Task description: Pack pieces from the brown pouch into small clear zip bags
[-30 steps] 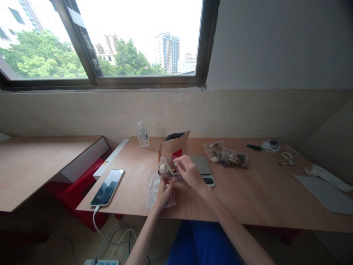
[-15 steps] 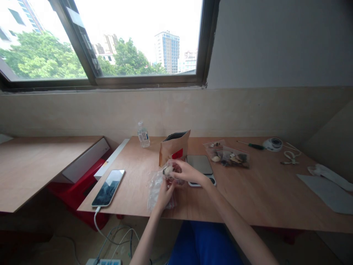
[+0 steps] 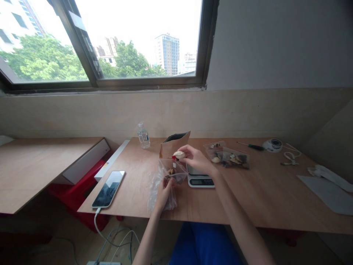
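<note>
Between the fingertips of my right hand point(image 3: 198, 161) is a pale, oval, dried-looking piece point(image 3: 179, 154), raised above a clear zip bag point(image 3: 180, 170). My left hand point(image 3: 163, 192) pinches that bag near its lower part; brown and dark bits show inside it. Under my left hand lies a pile of clear plastic bags point(image 3: 156, 189). Just behind stands a brown paper pouch point(image 3: 167, 150) with its top gaping, its red patch mostly covered. A small digital scale point(image 3: 202, 182) sits beneath my right hand, its plate partly hidden.
Filled zip bags point(image 3: 234, 158) lie right of the scale. Farther right are a screwdriver point(image 3: 256, 147), a white dome camera point(image 3: 273, 145) and a white sheet point(image 3: 325, 191). A water bottle point(image 3: 143, 136) stands at the back left; a charging phone point(image 3: 109, 189) lies near the left edge.
My right hand has lifted up and away from the zip bag with the pale piece in its fingers. My left hand still holds the bag, whose mouth now shows spread.
</note>
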The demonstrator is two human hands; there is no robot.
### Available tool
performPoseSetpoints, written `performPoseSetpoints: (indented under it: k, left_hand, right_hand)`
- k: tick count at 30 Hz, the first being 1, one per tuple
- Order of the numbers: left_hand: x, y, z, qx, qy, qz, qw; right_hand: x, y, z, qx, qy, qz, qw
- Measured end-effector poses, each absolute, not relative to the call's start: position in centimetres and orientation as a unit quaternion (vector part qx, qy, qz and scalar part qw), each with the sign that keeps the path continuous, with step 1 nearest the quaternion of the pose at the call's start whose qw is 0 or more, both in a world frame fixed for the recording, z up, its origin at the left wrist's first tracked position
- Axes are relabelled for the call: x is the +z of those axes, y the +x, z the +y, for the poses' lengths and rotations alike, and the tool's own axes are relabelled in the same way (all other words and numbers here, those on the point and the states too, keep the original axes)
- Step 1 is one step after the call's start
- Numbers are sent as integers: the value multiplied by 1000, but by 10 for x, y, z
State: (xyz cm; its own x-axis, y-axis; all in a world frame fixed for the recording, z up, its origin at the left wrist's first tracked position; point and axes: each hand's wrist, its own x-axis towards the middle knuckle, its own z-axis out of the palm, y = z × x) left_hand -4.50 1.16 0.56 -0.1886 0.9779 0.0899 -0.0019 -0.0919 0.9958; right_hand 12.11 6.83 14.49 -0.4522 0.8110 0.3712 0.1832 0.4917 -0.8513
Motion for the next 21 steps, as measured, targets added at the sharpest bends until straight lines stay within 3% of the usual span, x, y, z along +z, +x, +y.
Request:
performPoseSetpoints:
  k: [5,15,21]
  left_hand:
    - [-1,-48,12,556,487,518,431]
    - [6,-46,11,544,499,510,440]
    - [2,-44,12,551,493,498,452]
  right_hand:
    - [183,107,99,230,-305,-740,554]
    - [151,82,117,128,-272,-846,440]
    - [154,94,87,179,-294,-784,517]
